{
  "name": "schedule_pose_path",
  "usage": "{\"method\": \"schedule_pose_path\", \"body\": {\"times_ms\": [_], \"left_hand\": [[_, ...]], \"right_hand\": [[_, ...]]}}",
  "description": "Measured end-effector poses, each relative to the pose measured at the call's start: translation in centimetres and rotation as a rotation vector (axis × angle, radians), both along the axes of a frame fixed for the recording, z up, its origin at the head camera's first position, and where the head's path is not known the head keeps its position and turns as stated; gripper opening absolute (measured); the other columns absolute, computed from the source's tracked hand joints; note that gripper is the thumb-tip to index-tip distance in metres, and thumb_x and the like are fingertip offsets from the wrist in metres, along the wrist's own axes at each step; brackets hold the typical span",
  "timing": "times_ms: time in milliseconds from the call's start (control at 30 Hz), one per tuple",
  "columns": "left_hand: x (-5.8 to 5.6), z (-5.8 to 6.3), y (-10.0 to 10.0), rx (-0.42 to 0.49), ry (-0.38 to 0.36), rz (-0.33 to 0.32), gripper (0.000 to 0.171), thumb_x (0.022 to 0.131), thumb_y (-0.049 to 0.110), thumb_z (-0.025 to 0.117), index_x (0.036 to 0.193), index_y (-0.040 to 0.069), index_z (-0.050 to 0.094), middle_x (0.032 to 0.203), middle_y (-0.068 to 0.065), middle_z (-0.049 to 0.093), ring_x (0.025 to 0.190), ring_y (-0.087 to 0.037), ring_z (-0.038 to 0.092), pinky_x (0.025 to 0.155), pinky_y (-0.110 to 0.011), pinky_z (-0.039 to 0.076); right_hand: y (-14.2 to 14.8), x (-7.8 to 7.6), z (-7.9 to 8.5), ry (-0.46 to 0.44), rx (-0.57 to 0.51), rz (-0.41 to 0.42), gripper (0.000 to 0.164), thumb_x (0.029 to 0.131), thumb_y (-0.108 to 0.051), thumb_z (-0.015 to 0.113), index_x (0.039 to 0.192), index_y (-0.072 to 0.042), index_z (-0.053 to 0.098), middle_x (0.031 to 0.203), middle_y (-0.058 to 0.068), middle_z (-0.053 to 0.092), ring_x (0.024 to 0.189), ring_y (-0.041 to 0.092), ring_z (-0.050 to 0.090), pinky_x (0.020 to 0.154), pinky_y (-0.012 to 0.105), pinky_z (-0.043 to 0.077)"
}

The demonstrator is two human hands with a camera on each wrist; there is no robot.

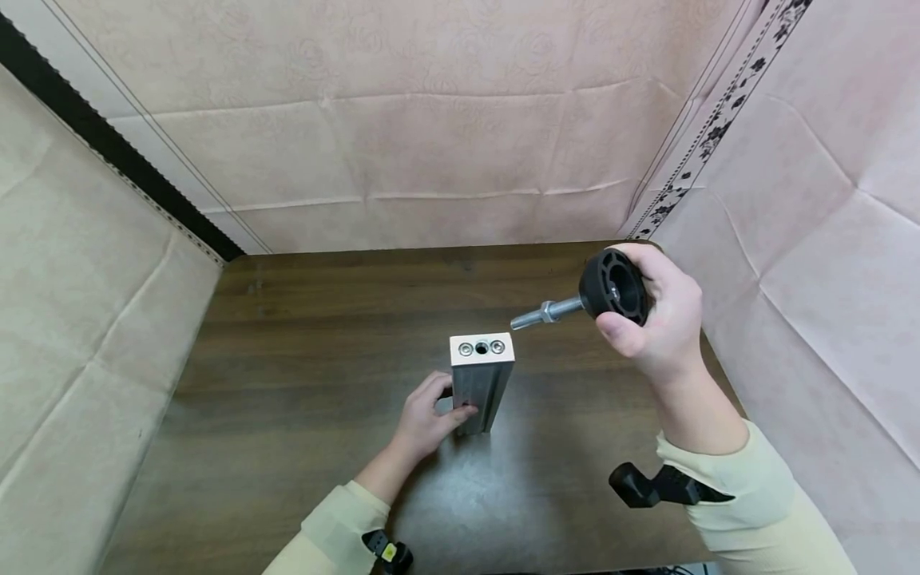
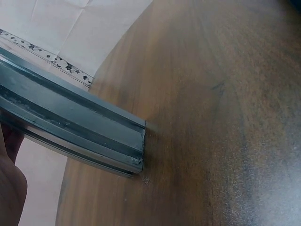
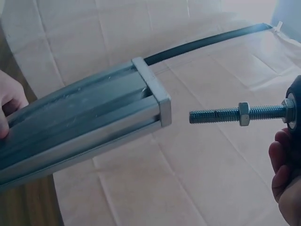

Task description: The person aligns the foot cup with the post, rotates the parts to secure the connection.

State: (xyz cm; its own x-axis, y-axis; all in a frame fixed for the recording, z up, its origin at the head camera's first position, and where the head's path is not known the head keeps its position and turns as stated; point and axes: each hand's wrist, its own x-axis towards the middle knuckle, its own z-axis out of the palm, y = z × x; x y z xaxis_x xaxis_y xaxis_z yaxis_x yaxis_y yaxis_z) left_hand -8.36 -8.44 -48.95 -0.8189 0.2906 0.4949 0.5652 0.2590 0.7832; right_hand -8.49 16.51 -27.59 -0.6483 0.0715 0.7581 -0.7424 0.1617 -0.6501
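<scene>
My left hand (image 1: 426, 419) grips a grey aluminium profile (image 1: 480, 395) that stands upright on the table. On its top sits a pale end plate (image 1: 481, 361) with two socket screws and an open middle hole. The profile's grooved side (image 2: 75, 117) and lower end show in the left wrist view. Up and to the right, my right hand (image 1: 668, 315) holds a black round levelling foot (image 1: 593, 281) by its base. Its threaded stud (image 3: 218, 116) carries a hex nut (image 3: 243, 114) and points toward the end plate, with a gap between them.
A brown wood-grain table (image 1: 287, 447) lies under both hands. Creased pale sheets (image 1: 431, 144) hang behind it and at both sides, with a black strip (image 1: 122, 152) at the left. A dark wrist device (image 1: 647, 485) sits on the right sleeve.
</scene>
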Motion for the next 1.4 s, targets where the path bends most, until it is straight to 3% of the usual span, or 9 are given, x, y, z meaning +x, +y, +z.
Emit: {"method": "schedule_pose_path", "body": {"times_ms": [267, 433, 533, 900, 1200, 1400], "left_hand": [[-0.1, 0.1, 0.0, 0.001, -0.003, -0.004, 0.034, 0.069, 0.009, 0.082, 0.096, 0.003, 0.063, 0.095, -0.005, 0.061, 0.09, -0.017, 0.059, 0.079, -0.031, 0.052], [-0.2, 0.2, 0.0, 0.005, -0.018, -0.008, 0.034, 0.069, 0.01, 0.082, 0.097, 0.003, 0.063, 0.097, -0.005, 0.062, 0.091, -0.018, 0.06, 0.079, -0.032, 0.052], [-0.2, 0.2, 0.0, -0.003, -0.039, -0.007, 0.034, 0.07, 0.011, 0.082, 0.097, 0.004, 0.063, 0.097, -0.004, 0.061, 0.092, -0.017, 0.059, 0.08, -0.031, 0.051], [0.1, -0.1, -0.2, -0.02, -0.048, 0.003, 0.034, 0.07, 0.013, 0.082, 0.097, 0.006, 0.063, 0.097, -0.002, 0.061, 0.09, -0.015, 0.059, 0.079, -0.032, 0.052], [0.0, -0.2, -0.2, -0.003, -0.023, -0.003, 0.033, 0.07, 0.013, 0.082, 0.096, 0.006, 0.063, 0.095, -0.002, 0.062, 0.09, -0.015, 0.059, 0.078, -0.032, 0.052], [0.1, -0.3, -0.1, 0.014, -0.029, 0.001, 0.033, 0.07, 0.014, 0.082, 0.097, 0.007, 0.064, 0.095, -0.002, 0.062, 0.089, -0.016, 0.06, 0.079, -0.033, 0.052]], "right_hand": [[-0.9, 0.3, 1.4, -0.035, 0.076, 0.084, 0.054, 0.068, -0.048, 0.077, 0.098, -0.005, 0.065, 0.085, -0.006, 0.066, 0.073, 0.006, 0.054, 0.069, 0.016, 0.042], [-1.6, 0.3, 2.1, -0.094, 0.184, 0.134, 0.064, 0.072, -0.049, 0.075, 0.095, 0.009, 0.062, 0.084, -0.009, 0.064, 0.071, 0.006, 0.053, 0.065, 0.018, 0.042], [-2.0, 0.3, 2.3, -0.125, 0.248, 0.125, 0.07, 0.072, -0.052, 0.073, 0.097, 0.012, 0.06, 0.084, -0.009, 0.063, 0.07, 0.006, 0.052, 0.062, 0.018, 0.041], [-3.1, 0.5, 2.4, -0.19, 0.352, 0.089, 0.068, 0.069, -0.055, 0.073, 0.098, 0.006, 0.062, 0.083, -0.008, 0.062, 0.071, 0.008, 0.053, 0.063, 0.02, 0.042], [-3.6, 0.2, 3.2, -0.223, 0.478, 0.066, 0.045, 0.061, -0.024, 0.077, 0.096, 0.002, 0.064, 0.082, 0.004, 0.065, 0.072, 0.009, 0.054, 0.065, 0.021, 0.042], [-4.0, 0.0, 4.0, -0.282, 0.54, 0.054, 0.043, 0.058, -0.017, 0.078, 0.097, -0.002, 0.065, 0.082, 0.002, 0.064, 0.072, 0.012, 0.054, 0.065, 0.023, 0.043]]}}
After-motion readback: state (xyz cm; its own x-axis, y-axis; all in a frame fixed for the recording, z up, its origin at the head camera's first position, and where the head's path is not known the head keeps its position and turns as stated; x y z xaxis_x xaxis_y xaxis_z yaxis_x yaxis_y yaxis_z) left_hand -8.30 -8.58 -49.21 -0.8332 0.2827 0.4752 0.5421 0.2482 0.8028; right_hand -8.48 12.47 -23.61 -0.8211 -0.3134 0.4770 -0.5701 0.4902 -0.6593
